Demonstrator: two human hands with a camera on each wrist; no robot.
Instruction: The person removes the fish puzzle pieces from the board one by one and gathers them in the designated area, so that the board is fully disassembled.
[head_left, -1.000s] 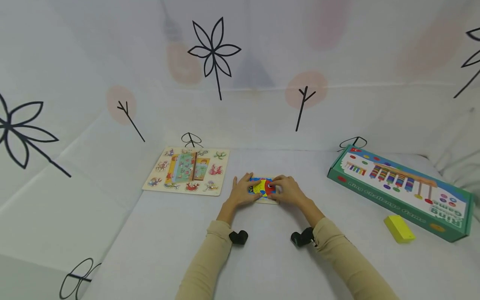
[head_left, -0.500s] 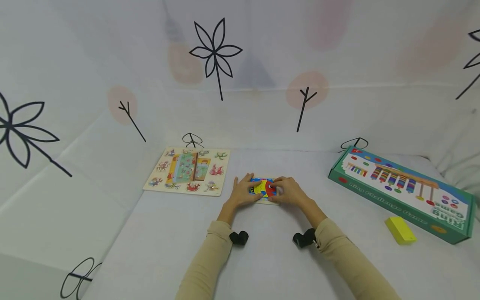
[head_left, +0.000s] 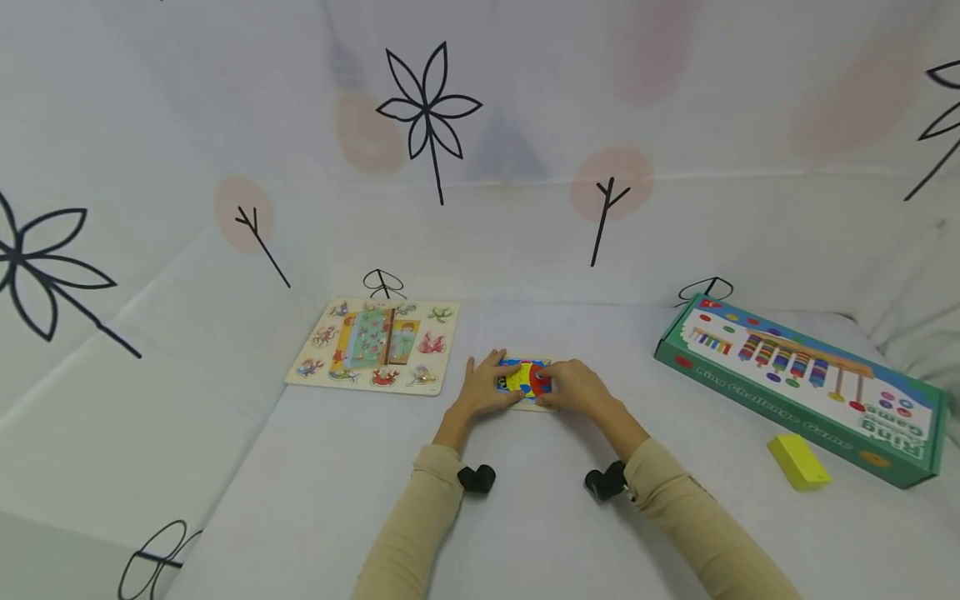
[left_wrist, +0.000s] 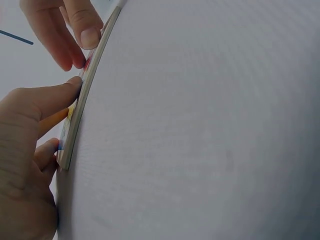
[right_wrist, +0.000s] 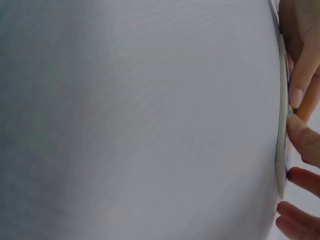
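Observation:
A small wooden fish puzzle board (head_left: 532, 407), with blue, yellow and red parts, lies flat on the table between both hands. My left hand (head_left: 482, 386) holds its left end, thumb along the near side and a finger along the far side around the yellow part (head_left: 516, 381). From the right, my right hand (head_left: 579, 388) pinches the red fish-head piece (head_left: 536, 383) between thumb and forefinger. The left wrist view shows the board's edge (left_wrist: 92, 82) side-on, with the right thumb (left_wrist: 90, 37) on top. Whether the red piece sits fully in its recess cannot be seen.
A larger wooden picture puzzle (head_left: 408, 380) lies at the back left. At the right lies a green Ring Challenge Game box (head_left: 780, 408), with a yellow block (head_left: 798, 462) in front of it. Patterned white cloth (head_left: 510, 242) hangs behind the table.
My right hand has shifted slightly toward me on the red piece, baring the board's far right corner. The left hand keeps its place. The head view has tilted a little.

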